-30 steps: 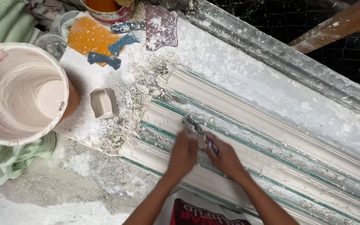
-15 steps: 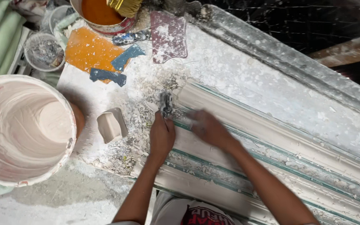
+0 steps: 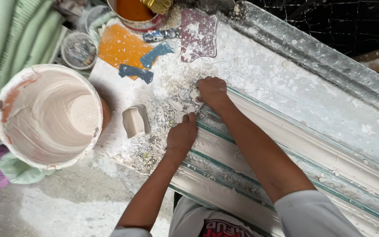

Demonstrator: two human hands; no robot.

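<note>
Moulding (image 3: 286, 149) runs lengthwise from upper left to lower right, both closed hands, left hand (image 3: 181, 137) and right hand (image 3: 212, 91), pressing its left end.

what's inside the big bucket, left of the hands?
The bucket shows only a pale pinkish-white coating on its inner walls and bottom, no tool or loose object. The ground under it is covered, as is the cloth beneath its lower edge.

My arms are bare from wrist to above the elbow — short grey-white sleeves (image 3: 312, 215) end there. My shirt (image 3: 216, 224) is the same pale grey, with a dark red-and-black print on the chest.
</note>
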